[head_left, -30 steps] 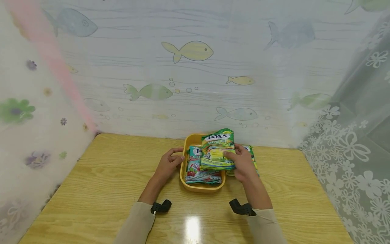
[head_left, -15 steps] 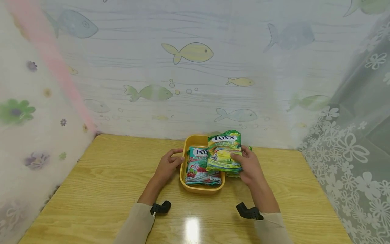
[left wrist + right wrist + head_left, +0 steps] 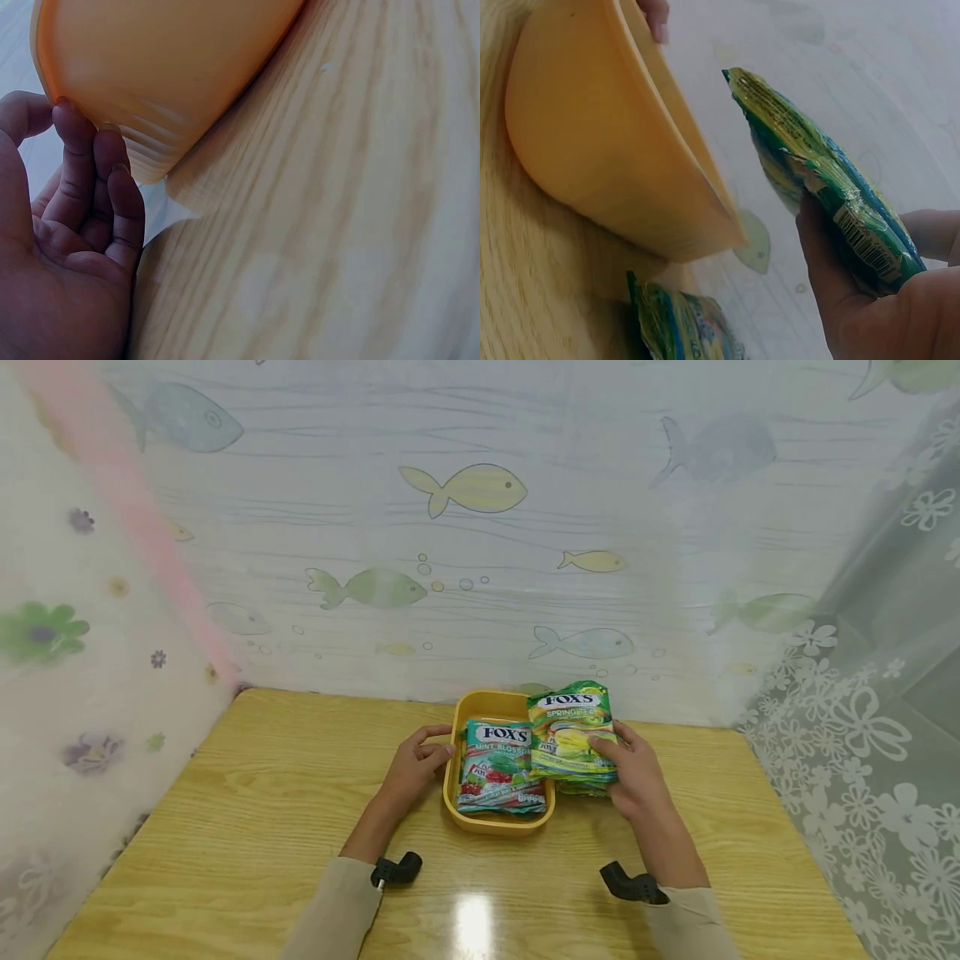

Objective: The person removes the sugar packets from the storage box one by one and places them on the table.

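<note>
Packet [image 3: 686,322] beside yellow tub [image 3: 585,135] (left fingers [image 3: 76,154] round rim [image 3: 495,820], right fingers [image 3: 825,262] round raised packet [image 3: 570,731])

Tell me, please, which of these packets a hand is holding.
The green Spring Tea packet gripped by the right hand; the teal Mint Blossom packet lies inside the yellow basket, and another green packet rests on the table.
</note>
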Demonstrator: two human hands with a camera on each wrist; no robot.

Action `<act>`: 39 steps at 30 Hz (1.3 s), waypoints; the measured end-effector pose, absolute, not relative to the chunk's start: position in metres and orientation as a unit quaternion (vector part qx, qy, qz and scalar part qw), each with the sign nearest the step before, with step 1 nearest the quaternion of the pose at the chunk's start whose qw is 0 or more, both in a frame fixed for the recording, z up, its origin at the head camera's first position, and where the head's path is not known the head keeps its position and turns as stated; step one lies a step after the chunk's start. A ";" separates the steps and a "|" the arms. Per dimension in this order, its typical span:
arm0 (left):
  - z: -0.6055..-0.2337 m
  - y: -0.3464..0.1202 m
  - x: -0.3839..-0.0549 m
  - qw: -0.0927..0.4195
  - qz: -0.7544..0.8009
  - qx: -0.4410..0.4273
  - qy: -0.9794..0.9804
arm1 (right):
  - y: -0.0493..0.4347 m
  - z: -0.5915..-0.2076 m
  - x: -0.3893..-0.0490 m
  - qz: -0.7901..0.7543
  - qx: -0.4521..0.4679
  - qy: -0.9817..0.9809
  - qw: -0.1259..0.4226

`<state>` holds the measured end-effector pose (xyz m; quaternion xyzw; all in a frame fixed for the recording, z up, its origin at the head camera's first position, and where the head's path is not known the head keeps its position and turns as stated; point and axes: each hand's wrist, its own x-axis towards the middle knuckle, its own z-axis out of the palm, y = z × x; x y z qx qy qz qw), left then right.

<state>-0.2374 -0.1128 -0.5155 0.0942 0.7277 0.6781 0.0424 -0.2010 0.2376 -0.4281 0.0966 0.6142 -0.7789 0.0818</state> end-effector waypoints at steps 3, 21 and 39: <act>-0.515 -0.112 -0.238 0.043 0.679 0.096 0.726 | 0.242 -0.428 -0.201 -0.781 0.097 0.612 0.074; -0.515 -0.112 -0.238 0.044 0.676 0.099 0.729 | 0.271 -0.431 -0.198 -0.784 0.101 0.608 0.072; -0.515 -0.113 -0.237 0.039 0.674 0.104 0.731 | 0.307 -0.426 -0.199 -0.797 0.119 0.589 0.059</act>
